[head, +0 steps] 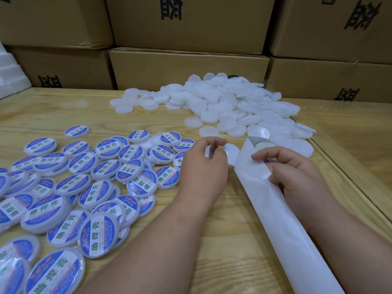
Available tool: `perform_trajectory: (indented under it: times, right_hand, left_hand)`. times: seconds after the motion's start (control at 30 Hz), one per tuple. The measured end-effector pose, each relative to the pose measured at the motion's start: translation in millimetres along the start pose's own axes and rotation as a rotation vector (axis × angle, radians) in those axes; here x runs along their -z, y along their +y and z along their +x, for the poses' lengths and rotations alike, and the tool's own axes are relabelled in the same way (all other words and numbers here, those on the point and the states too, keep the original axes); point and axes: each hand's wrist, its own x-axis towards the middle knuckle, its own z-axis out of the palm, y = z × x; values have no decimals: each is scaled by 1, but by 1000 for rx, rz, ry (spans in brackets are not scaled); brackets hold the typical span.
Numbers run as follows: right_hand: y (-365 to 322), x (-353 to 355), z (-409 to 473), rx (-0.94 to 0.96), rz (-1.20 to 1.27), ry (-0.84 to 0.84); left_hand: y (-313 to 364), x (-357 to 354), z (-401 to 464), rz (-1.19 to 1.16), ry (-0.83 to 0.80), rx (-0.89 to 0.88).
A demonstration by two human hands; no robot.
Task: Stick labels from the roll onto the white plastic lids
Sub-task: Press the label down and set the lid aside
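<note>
left hand [202, 166]: centre of frame, fingers curled round a white lid [209, 151] held on edge, pinched at its rim
right hand [297, 172]: at 3 o'clock of the left hand, fingers bent, gripping the label strip [275, 209]; a bit of blue shows under the fingertips
label strip: long white backing paper, runs from 5 o'clock corner up to the hands; top end folded over, pale round shape showing there
plain lids [233, 102]: loose heap at 12 to 2 o'clock on the table [222, 240], some scattered toward the hands; one lies just beside the held lid at its 3 o'clock
labelled lids [84, 187]: blue and white stickers, spread from 9 to 7 o'clock, many overlapping
table: light wood grain
boxes [186, 66]: brown cartons stacked along 12 o'clock behind the table, black print on them
foam [8, 75]: white blocks at 10 o'clock edge
</note>
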Motion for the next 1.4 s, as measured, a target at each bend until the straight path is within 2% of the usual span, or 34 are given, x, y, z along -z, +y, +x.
perform_trajectory:
  times: [0.2,0.4,0.67,0.9,1.03,1.17,1.3,1.4]
  right_hand:
    - [0,-2,-1,91,38,28]
    - [4,-6,0,343,-104,90]
    - [4,-7,0,395,-146,133]
    - [2,-7,-1,402,-170,163]
    - [2,-9,-1,393,-159,178]
    - [0,-9,-2,384,-87,208]
    - [-3,-8,0,237,117,179]
    - [-5,-3,3,88,300,96]
  left_hand:
    - [4,3,0,-103,40,53]
    - [8,3,-4,-125,-72,61]
    - [7,2,-6,-101,-181,30]
    - [3,2,-3,-111,-211,36]
    - [6,2,-5,-270,-268,-2]
    - [5,7,-3,-284,-327,-39]
    - [5,5,-1,-335,-266,58]
    - [-2,3,2,-94,-168,12]
